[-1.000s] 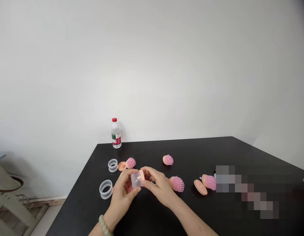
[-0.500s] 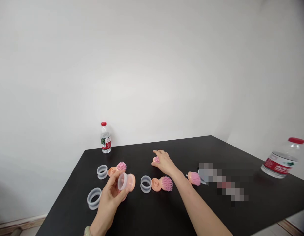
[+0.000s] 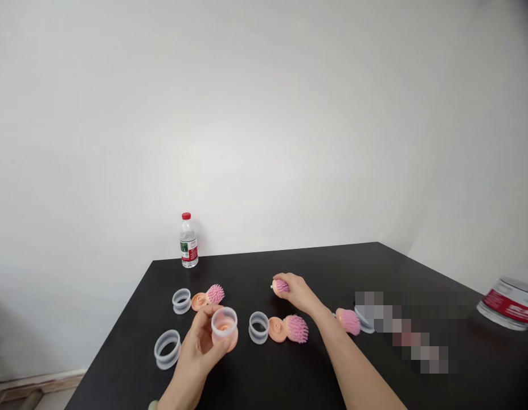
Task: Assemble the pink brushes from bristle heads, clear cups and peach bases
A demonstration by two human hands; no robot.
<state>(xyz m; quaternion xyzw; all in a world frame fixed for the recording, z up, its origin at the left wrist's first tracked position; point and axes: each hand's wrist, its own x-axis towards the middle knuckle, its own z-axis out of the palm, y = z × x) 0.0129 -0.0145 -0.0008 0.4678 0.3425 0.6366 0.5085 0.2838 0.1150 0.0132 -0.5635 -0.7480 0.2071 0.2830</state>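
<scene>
My left hand [image 3: 195, 353] grips a translucent ring cup with a peach base [image 3: 224, 329], its opening tilted up toward me. Farther back, my right hand [image 3: 295, 290] has its fingers closed round a pink bristle brush head [image 3: 281, 286]. Between and below the hands lie a clear ring [image 3: 258, 327], a peach disc [image 3: 277, 329] and a pink brush head [image 3: 297, 328]. Left of my left hand are two more clear rings [image 3: 181, 300] [image 3: 167, 348], with another peach disc [image 3: 199, 301] and brush head [image 3: 215, 294] beyond it.
A red-capped water bottle [image 3: 189, 245] stands at the back left of the black table [image 3: 332, 267]. Another bottle [image 3: 509, 302] is at the right edge of view. Right of my forearm lies a brush head [image 3: 348, 321] beside a clear part [image 3: 365, 320], near a pixelated patch.
My right hand has closed on the brush head it was reaching over. My left hand has turned the cup's opening upward. The view has shifted slightly, moving the table items rightward.
</scene>
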